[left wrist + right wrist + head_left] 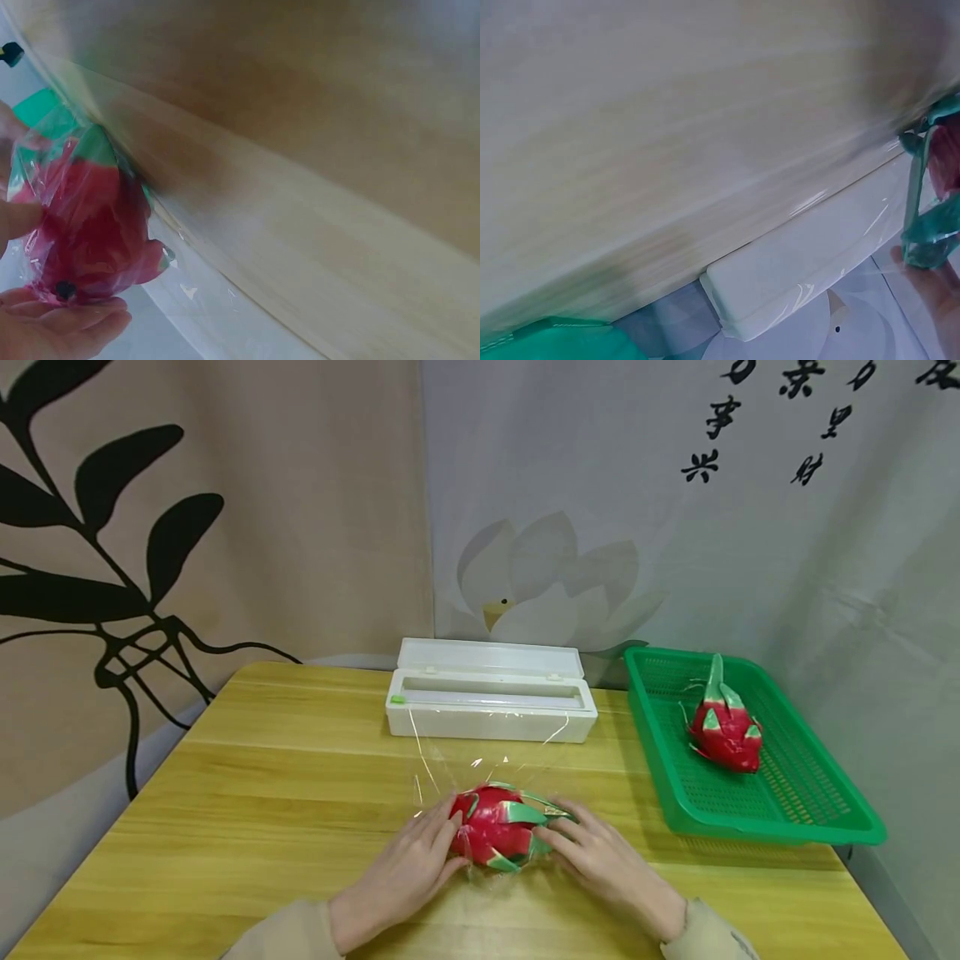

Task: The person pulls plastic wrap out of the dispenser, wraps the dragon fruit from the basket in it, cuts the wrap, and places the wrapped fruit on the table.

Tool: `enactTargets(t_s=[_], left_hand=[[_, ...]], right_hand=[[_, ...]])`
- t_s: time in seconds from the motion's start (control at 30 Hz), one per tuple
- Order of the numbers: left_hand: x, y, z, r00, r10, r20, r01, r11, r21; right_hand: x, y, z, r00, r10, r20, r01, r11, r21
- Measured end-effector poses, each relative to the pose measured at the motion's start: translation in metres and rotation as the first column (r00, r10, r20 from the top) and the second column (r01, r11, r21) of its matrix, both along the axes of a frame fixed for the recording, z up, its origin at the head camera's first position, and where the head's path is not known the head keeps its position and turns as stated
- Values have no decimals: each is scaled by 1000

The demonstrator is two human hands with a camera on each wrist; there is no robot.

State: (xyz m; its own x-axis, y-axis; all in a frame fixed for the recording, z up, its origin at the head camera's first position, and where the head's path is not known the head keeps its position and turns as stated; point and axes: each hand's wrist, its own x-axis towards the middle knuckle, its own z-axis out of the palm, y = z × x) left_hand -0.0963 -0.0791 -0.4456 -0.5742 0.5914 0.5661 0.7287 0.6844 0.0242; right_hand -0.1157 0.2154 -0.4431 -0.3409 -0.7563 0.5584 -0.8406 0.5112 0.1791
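A red dragon fruit [491,831] with green leafy scales lies on its side on the table, with clear cling film [480,767] around it. My left hand [405,867] grips its rounded left end, thumb on the near side and fingers on the far side. At the leafy right end, my right hand [603,864] holds the green tips and the film with bent fingers. In the left wrist view the wrapped fruit [97,225] shows glossy film creases over its skin. From the fruit, film stretches back to a white cling film box [487,724] whose lid stands open.
To the right stands a green plastic basket [757,831], with a second dragon fruit [727,739] inside. A small green piece [397,699] sits on the left of the box's edge. Behind the wooden table [247,777] hangs a printed curtain [337,510].
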Motion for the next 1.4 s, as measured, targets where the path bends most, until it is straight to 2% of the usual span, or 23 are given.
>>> enactTargets(t_s=[0.13,0.27,0.43,0.6,0.67,0.77,0.9,0.97,1.2,1.33,1.4], left_hand=[[-2,2,-1,1000,-13,-25,14,1000,17],[-5,4,-1,999,14,-33,-13,1000,22],[-10,6,2,995,36,95,-44,995,85],[-18,9,9,971,17,239,-57,985,161],[-23,9,10,964,11,265,-64,979,192],[-30,10,11,946,1,325,-83,968,238],[-40,12,15,904,3,428,-125,959,256],[-44,13,17,887,6,461,-140,956,257],[-63,21,22,852,1,523,-178,941,289],[-71,24,24,817,74,572,-252,938,239],[-75,26,24,789,117,603,-294,934,203]], right_hand=[[-4,-1,0,1000,24,-16,-24,1000,-2],[-8,0,1,999,50,3,-50,999,-18],[-14,2,5,995,74,71,-71,996,-47],[-22,2,9,981,69,182,-54,995,-89],[-27,0,11,975,66,214,-44,993,-108],[-34,-2,13,959,48,281,-13,992,-124],[-44,-1,12,918,40,394,27,986,-162],[-49,0,10,906,48,420,32,983,-181],[-63,1,4,898,22,439,77,975,-207],[-68,-1,8,900,-65,432,154,973,-174],[-71,-4,10,898,-129,421,207,968,-144]])
